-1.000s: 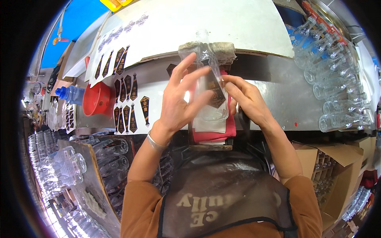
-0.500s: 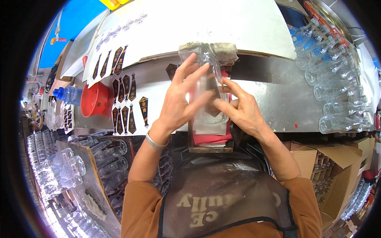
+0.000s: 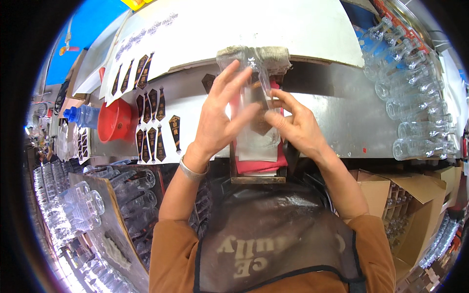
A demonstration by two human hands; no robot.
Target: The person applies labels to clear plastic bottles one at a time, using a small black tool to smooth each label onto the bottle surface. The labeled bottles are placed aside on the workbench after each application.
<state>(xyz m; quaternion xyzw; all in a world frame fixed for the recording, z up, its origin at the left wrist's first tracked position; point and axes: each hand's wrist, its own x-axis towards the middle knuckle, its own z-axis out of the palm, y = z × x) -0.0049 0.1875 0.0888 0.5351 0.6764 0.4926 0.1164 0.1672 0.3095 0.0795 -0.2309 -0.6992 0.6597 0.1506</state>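
A clear glass bottle (image 3: pixel 259 141) lies on its side in front of me, its neck pointing away onto a rolled grey cloth (image 3: pixel 278 54). On its upper face is a dark, tie-shaped decal (image 3: pixel 260 125), partly covered by my hands. My left hand (image 3: pixel 217 110) hovers over or lightly touches the bottle's left side, fingers spread and slightly blurred. My right hand (image 3: pixel 298 124) grips the bottle's right side, its thumb on top by the decal and its bent fingers along the edge. Red cloth (image 3: pixel 259 167) lies under the bottle, in a narrow wooden stand (image 3: pixel 259 180).
Several similar decals (image 3: pixel 175 132) lie on white sheets to the left, beside a red bowl (image 3: pixel 116 122) and a blue-capped plastic bottle (image 3: pixel 85 116). Several clear bottles (image 3: pixel 415 107) line the right side. A cardboard box (image 3: pixel 415 215) with dividers stands lower right; a white board (image 3: pixel 273 24) spans the back.
The view has shifted slightly. My left fingers have moved a little over the bottle, still spread. My right hand stays at the bottle's right side, with its fingers slightly shifted.
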